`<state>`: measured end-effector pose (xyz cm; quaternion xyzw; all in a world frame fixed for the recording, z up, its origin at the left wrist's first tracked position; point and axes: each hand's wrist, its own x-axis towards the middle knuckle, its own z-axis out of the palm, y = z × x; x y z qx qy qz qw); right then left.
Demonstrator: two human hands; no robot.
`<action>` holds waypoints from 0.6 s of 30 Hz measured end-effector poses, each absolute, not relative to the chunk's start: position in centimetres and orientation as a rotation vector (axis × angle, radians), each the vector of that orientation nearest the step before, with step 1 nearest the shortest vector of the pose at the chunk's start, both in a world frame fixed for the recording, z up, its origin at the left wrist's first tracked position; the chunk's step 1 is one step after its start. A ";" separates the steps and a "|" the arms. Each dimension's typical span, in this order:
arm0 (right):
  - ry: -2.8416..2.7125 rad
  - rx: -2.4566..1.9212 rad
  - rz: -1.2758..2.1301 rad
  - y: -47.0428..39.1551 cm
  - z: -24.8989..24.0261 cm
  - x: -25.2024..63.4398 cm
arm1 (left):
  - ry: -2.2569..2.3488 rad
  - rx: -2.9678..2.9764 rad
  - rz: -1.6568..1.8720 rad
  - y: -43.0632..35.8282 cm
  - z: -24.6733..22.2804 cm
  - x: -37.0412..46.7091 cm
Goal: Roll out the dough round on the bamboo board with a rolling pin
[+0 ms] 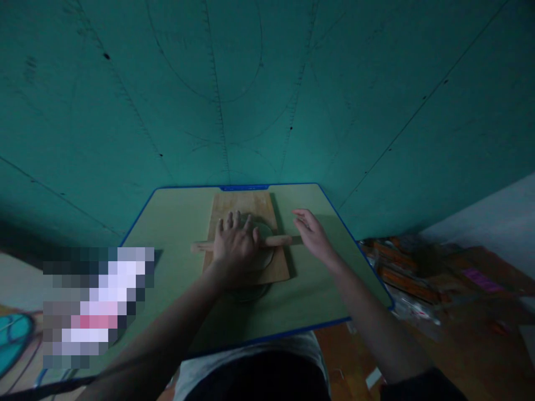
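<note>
My left hand (236,242) lies palm down across the middle of a wooden rolling pin (276,241), its fingers spread and stretched forward. Beneath the pin is a flat, pale, rounded sheet that looks like dough (264,260), partly covered by that hand. The sheet rests on a wooden cutting board (240,200). My right hand (310,231) hovers to the right of the board, apart from the pin's end, with fingers extended and nothing in it.
A pale green table (184,209) with a blue rim carries the board. A round, dark-edged shape (251,294) shows at the board's near edge. Behind rises a green wall (251,111) with markings. Plastic-wrapped items (405,278) lie to the right. A blurred-out object (112,295) covers the left.
</note>
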<state>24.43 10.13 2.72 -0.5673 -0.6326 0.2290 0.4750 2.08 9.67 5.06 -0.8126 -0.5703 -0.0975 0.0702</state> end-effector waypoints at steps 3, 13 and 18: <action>-1.470 -1.426 0.589 10.3 1.3 24.9 | -1.756 -2.468 -0.291 12.3 5.4 2.6; -1.430 -1.493 0.531 9.6 0.2 25.6 | -1.598 -2.509 -0.342 7.4 4.5 2.1; -1.418 -1.532 0.562 9.7 0.6 25.6 | -1.678 -2.509 -0.373 7.6 4.7 2.7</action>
